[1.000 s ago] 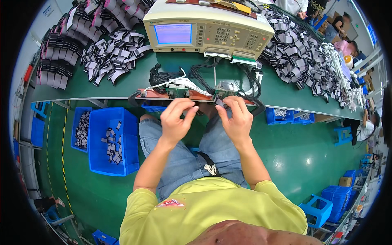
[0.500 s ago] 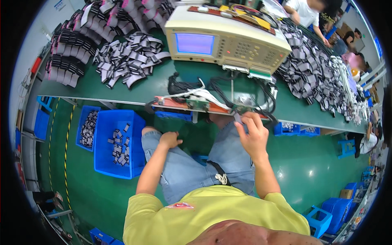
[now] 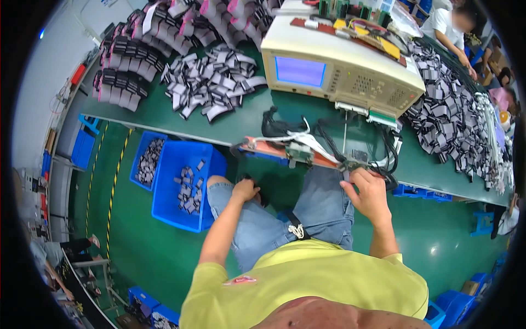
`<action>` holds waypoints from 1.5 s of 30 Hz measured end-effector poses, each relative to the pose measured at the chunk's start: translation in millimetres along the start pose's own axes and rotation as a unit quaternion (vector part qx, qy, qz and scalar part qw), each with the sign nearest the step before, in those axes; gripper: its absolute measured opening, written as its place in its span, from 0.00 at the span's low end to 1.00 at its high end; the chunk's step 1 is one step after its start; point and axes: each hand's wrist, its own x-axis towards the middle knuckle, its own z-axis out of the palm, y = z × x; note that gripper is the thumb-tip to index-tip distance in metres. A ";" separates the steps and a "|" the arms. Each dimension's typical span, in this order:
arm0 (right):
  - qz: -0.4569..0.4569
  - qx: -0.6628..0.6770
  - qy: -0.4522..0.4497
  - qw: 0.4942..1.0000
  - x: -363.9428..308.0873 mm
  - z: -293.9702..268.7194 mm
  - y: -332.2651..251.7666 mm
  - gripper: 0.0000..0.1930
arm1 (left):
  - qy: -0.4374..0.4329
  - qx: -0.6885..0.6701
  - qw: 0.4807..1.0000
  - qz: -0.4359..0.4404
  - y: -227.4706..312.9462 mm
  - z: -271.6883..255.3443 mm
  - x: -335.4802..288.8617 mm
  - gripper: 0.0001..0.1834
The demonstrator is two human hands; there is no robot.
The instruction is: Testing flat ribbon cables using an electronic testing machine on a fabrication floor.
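At the right end of the test fixture (image 3: 323,157) on the bench edge, my right hand (image 3: 368,192) pinches a short grey ribbon cable (image 3: 346,175) against a connector there. The fingers partly hide the cable. My left hand (image 3: 245,191) rests by my left knee with its fingers curled in; whatever it holds, if anything, is hidden. Black and white wires (image 3: 315,143) run along the fixture toward a cream bench tester (image 3: 339,71) with a lit screen. A blue bin (image 3: 164,205) holding several short ribbon cables stands beside my left knee.
A heap of short ribbon cables (image 3: 208,82) lies left of the tester, near stacked cable bundles (image 3: 129,71). Another large heap (image 3: 444,115) lies to the right. A smaller blue bin (image 3: 141,159) stands under the green bench (image 3: 181,123). A co-worker (image 3: 446,27) sits across the bench.
My view has turned, so the bench and bins appear farther right. The right hand stays at the fixture's right end, its fingers closer over the connector. The left hand remains by the knee.
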 end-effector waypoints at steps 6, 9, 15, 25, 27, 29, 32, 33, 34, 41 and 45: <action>-0.006 0.013 0.038 0.999 -7.3 15.8 4.0 0.12 | 0.016 0.189 0.978 0.088 5.0 -32.6 58.4 0.21; -0.008 0.018 0.074 0.997 -9.4 21.8 7.3 0.12 | 0.023 0.152 0.987 0.046 17.9 -34.3 77.9 0.21; -0.026 0.037 0.077 0.996 -15.7 21.1 9.4 0.11 | 0.119 -0.055 0.973 0.189 34.5 2.8 79.8 0.17; -0.007 0.031 0.084 0.996 -12.8 23.6 9.9 0.12 | 0.024 0.031 0.995 0.093 64.5 2.4 67.6 0.15; -0.004 0.041 0.084 0.996 -13.3 24.8 7.8 0.12 | 0.060 -0.054 0.983 0.163 62.1 12.8 62.5 0.16; 0.001 0.039 0.091 0.995 -14.3 26.1 7.4 0.12 | 0.050 -0.043 0.976 0.209 62.5 17.2 66.9 0.17; 0.006 0.040 0.100 0.994 -13.4 27.7 2.7 0.13 | 0.043 -0.005 0.968 0.248 48.6 26.7 76.1 0.17; 0.010 0.037 0.095 0.995 -14.4 28.1 3.2 0.13 | 0.042 0.020 0.968 0.247 49.7 27.7 80.5 0.16; 0.013 0.034 0.091 0.995 -15.0 28.6 2.6 0.13 | 0.041 0.021 0.967 0.250 48.9 28.3 83.0 0.16; 0.036 0.028 0.086 0.995 -15.4 21.0 3.8 0.12 | 0.077 -0.011 0.964 0.254 62.1 18.3 94.9 0.16; 0.025 0.030 0.068 0.997 -5.8 22.2 -3.8 0.12 | 0.129 -0.046 0.943 0.304 37.0 3.1 123.0 0.15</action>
